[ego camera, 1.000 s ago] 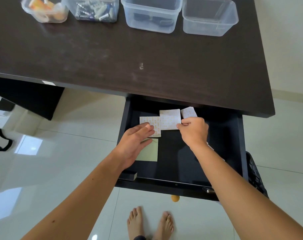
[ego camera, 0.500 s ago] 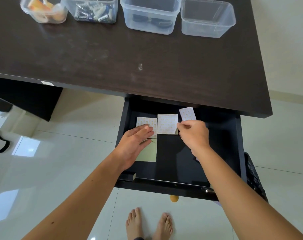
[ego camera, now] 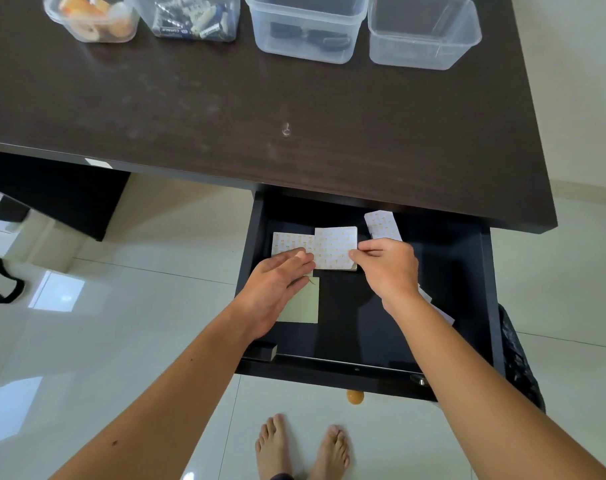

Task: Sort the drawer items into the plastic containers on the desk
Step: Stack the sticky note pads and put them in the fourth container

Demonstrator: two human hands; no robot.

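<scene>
white note pad (ego camera: 336, 247) with orange print, slightly tilted.

Drawer (ego camera: 467, 306): black, pulled open under tabletop.
Patterned pads (ego camera: 336, 247): three white-and-orange squares lying at drawer's back.
Green note (ego camera: 301, 303): flat, front-left.
Containers (ego camera: 422, 32): four clear tubs, far tabletop edge; rightmost holds nothing visible.

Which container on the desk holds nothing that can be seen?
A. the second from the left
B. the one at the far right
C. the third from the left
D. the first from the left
B: the far-right container shows only clear plastic, while the other three hold items.
</scene>
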